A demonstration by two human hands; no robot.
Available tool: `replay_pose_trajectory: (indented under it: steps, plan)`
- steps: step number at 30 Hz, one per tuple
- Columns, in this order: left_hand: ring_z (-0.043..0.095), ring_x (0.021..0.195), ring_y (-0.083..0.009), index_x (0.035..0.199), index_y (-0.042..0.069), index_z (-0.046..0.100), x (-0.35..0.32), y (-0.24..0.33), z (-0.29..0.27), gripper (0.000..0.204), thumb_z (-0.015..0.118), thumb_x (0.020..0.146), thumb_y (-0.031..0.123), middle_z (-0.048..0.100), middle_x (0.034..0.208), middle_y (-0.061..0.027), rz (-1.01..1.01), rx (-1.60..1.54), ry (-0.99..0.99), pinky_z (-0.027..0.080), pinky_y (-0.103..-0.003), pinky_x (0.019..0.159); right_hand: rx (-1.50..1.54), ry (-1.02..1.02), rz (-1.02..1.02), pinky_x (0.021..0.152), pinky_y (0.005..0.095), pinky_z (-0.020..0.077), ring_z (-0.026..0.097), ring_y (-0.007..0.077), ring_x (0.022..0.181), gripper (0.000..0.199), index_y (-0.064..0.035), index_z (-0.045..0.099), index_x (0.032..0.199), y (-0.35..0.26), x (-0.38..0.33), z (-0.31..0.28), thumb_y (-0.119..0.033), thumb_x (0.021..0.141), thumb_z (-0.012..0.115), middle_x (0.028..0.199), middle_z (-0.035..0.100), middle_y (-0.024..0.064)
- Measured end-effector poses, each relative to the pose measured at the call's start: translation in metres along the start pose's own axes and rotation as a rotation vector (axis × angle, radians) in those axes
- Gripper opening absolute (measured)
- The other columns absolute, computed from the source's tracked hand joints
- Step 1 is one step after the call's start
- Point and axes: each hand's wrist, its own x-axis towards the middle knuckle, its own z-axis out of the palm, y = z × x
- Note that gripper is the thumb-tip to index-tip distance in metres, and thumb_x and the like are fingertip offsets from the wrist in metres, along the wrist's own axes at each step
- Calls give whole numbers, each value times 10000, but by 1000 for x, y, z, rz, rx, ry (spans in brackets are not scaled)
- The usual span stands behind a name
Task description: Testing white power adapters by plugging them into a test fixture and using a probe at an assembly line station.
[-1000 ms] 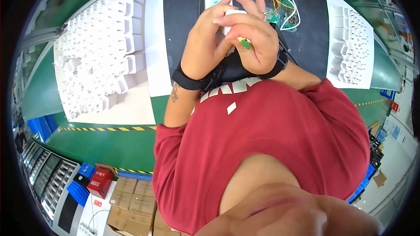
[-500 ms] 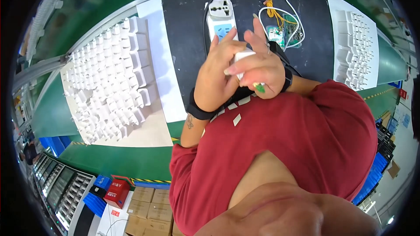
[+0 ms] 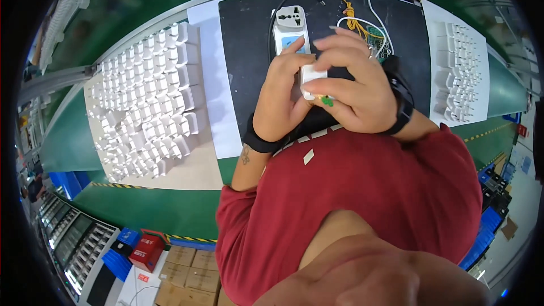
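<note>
Head view: both hands are up over the black mat (image 3: pixel 249 39), and between them sits a small white charger block (image 3: pixel 313 76), held just above the red shirt (image 3: pixel 368 192). Its long axis runs roughly up and down in the picture; which end carries the prongs I cannot tell, fingers cover it. The left hand (image 3: pixel 280 99) curls around the block's left side, thumb pressed on top. The right hand (image 3: pixel 357 88) pinches it from the right, fingers fanned out above. A green bit (image 3: pixel 327 101) pokes out under the block. A white socket meter (image 3: pixel 290 25) stands just beyond the knuckles, with loose wires (image 3: pixel 362 20) beside it. Rows of white chargers (image 3: pixel 147 102) fill the left sheet, well apart; another tray of chargers (image 3: pixel 459 73) lies right.
</note>
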Motion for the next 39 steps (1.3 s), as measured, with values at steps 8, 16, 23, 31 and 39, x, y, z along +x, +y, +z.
replay_pose_trajectory:
  steps: [8, 16, 23, 31, 39]
  plan:
    - [478, 1109, -365, 1117, 12, 468, -4, -1, -1, 484, 703, 697, 63, 499, 1147, -195, 16, 56, -18, 432, -369, 857, -337, -250, 45, 614, 326, 436, 580, 232, 711, 252, -45, 633, 875, -38, 15, -27, -23, 633, 702, 784, 585, 58]
    - [484, 1082, -358, 1131, 27, 464, -6, -3, 6, 515, 720, 690, 102, 511, 1117, -180, 119, 140, 38, 431, -379, 871, -479, -498, -4, 559, 326, 434, 580, 228, 659, 231, -27, 585, 892, -46, 22, -32, -13, 668, 643, 767, 584, 72]
    - [507, 1004, -364, 1122, 26, 476, -5, -9, 8, 477, 682, 693, 48, 528, 1076, -173, 202, 138, 84, 435, -382, 853, -612, -747, -93, 542, 358, 421, 548, 260, 600, 178, -63, 552, 854, -55, 42, -29, -26, 680, 560, 642, 518, 78]
    - [524, 944, -361, 1100, 1, 508, -8, -4, 9, 374, 640, 762, 94, 541, 1025, -193, 184, 75, 92, 422, -364, 819, -660, -834, 68, 562, 409, 452, 587, 336, 608, 188, -71, 544, 870, -63, 53, -26, -64, 686, 580, 628, 583, 128]
    - [531, 931, -328, 1107, 8, 504, -6, -2, 11, 419, 666, 724, 57, 542, 1000, -168, 269, 91, 81, 428, -351, 809, -373, -407, 16, 521, 402, 442, 560, 364, 617, 92, -60, 516, 825, -41, 23, -29, -78, 753, 571, 647, 553, 171]
